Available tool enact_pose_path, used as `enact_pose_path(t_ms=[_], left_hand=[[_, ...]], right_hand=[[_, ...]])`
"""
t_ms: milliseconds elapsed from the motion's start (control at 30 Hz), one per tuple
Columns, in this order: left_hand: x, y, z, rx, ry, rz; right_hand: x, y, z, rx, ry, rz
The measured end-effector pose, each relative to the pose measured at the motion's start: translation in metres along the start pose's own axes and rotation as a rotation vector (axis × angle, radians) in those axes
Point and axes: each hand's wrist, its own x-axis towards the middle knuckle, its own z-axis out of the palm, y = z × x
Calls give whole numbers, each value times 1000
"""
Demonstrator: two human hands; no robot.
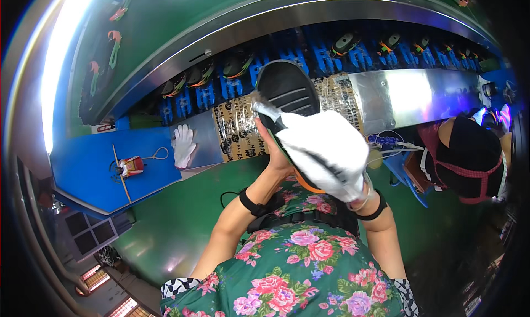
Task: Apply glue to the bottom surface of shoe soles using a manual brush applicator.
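A black shoe sole (290,88) with grey stripes across it is held up in front of my body, its toe pointing away. An orange edge shows at its near end. My bare left hand (276,151) grips it from the left side, the fingers partly hidden behind it. In a white glove, my right hand (328,151) is closed around a brush (268,108) with a metal band. The brush head rests on or just over the sole's left edge; I cannot tell which. The glove is smeared by motion and covers the near part of the sole.
Behind the sole runs a line of blue racks (232,87) holding several shoes. A taped metal ledge (234,121) lies before it. At left, a white glove (183,146) and a red-and-white container (131,166) with a stick lie by the blue tabletop (88,173). A co-worker (469,151) sits at right.
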Motion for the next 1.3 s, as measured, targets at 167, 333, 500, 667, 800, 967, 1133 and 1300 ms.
enact_pose_path(t_ms=[167,333,500,667,800,967,1133,1300], left_hand=[[12,-2,9,-84,281,96],[18,-4,0,-158,-84,-31],[20,-12,-12,-195,-247,-102],[24,-11,-15,-204,-318,-134],[27,-12,-14,-195,-357,-157],[32,-12,-15,-174,-382,-130],[32,0,-10,-136,-265,-161],[35,5,-1,-229,-459,-167]], right_hand=[[5,-3,-8,-5,77,9],[-1,-5,7,89,22,36],[-9,-2,9,223,162,176],[-9,-2,8,236,106,170],[-13,-2,0,160,111,121],[-21,3,4,33,56,24],[-29,4,4,122,77,100],[-33,-2,-1,129,42,99]])
